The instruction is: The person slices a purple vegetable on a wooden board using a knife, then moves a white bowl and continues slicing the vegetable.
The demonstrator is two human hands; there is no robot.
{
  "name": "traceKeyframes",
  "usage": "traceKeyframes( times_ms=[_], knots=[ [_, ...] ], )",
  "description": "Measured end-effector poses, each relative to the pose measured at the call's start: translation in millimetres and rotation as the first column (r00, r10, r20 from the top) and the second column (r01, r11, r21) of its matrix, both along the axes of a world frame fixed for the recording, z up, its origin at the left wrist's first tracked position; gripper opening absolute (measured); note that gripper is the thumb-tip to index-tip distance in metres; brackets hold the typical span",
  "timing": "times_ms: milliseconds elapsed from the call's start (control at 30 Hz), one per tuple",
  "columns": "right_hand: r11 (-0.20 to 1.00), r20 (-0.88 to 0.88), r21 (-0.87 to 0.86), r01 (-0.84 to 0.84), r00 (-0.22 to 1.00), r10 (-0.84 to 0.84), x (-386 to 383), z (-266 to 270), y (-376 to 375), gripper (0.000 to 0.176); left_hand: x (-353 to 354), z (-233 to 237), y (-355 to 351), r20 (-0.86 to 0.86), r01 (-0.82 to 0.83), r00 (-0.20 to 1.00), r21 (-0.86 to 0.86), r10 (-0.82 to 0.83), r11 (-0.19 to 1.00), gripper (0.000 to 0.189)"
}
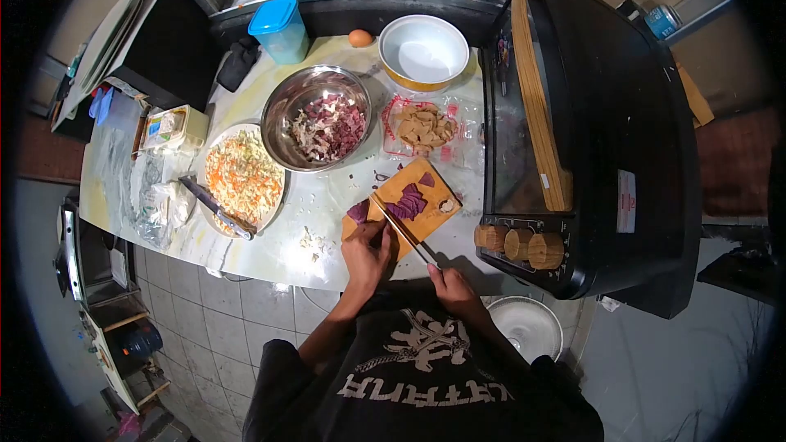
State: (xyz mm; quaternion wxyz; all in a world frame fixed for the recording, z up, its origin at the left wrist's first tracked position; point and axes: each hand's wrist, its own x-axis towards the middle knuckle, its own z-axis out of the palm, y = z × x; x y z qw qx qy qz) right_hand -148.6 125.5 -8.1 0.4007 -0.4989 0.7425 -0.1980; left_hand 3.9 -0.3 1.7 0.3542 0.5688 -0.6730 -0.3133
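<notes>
My right hand [455, 288] is closed round the handle of a kitchen knife [407, 235]. Its blade slants up and left across a wooden cutting board [427, 227]. Left of the blade, my left hand [367, 254] has its fingers bent together against a piece of purple vegetable [358, 212]; the fingertips partly hide their contact with it. Right of the blade, several purple slices [407, 203] lie in a pile on the board. A small pale stub [446, 206] sits at the board's right side.
Behind the board are a steel bowl [274, 135] of chopped purple and white pieces, light-brown slices [426, 127] on plastic, and a white bowl [423, 51]. A plate of shredded vegetables [243, 172] stands left, with another knife [214, 206] across it. A black oven [606, 139] borders the right.
</notes>
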Motion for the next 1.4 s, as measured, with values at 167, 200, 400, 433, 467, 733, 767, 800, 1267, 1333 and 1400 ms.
traceKeyframes(
  times_ms=[167,200,400,433,467,733,767,800,1267,1333,1400],
  knots=[
    [0.991,-0.071,-0.126,0.035,0.997,-0.044,3,-30,9,0.035,0,1,0,0.044,0.011,0.999,-0.034,-0.01,0.999,0.013],
    [0.991,-0.07,-0.126,0.035,0.997,-0.044,2,-25,5,0.035,0,1,0,0.044,0.012,0.999,-0.034,-0.01,0.999,0.013],
    [0.989,0.006,0.123,0.077,0.997,-0.078,2,-4,-12,0.062,-1,4,0,0.037,0.019,0.999,-0.047,-0.017,0.999,0.013],
    [0.993,-0.006,0.089,0.073,0.997,-0.072,2,-10,-10,0.061,0,2,1,0.033,0.02,0.999,-0.043,-0.019,0.999,0.013],
    [0.996,-0.019,0.056,0.068,0.998,-0.067,2,-14,-9,0.06,0,1,2,0.029,0.021,0.999,-0.038,-0.02,0.999,0.013],
    [0.998,-0.009,0.052,0.036,0.999,-0.035,-1,-5,-16,0.059,-1,3,-1,-0.006,0.059,0.998,-0.072,-0.059,0.996,0.012],
    [0.998,0.001,0.058,0.034,0.999,-0.034,-1,-4,-17,0.059,-1,4,-1,-0.002,0.059,0.998,-0.069,-0.059,0.996,0.012],
    [0.998,0.001,0.057,0.035,0.999,-0.035,-1,-2,-18,0.059,-1,4,-1,-0.002,0.06,0.998,-0.07,-0.06,0.996,0.012],
    [0.999,-0.01,0.027,0.042,0.999,-0.042,-2,-1,-16,0.061,-1,1,-2,0.007,0.037,0.999,-0.06,-0.036,0.998,0.016],
    [0.998,0.002,0.044,0.04,0.999,-0.04,-3,0,-15,0.061,0,1,-3,0.001,0.045,0.999,-0.078,-0.045,0.996,0.017],
    [0.997,0.013,0.061,0.038,0.999,-0.038,-3,5,-16,0.061,-1,2,-3,-0.004,0.053,0.999,-0.096,-0.054,0.994,0.017]
  ],
)
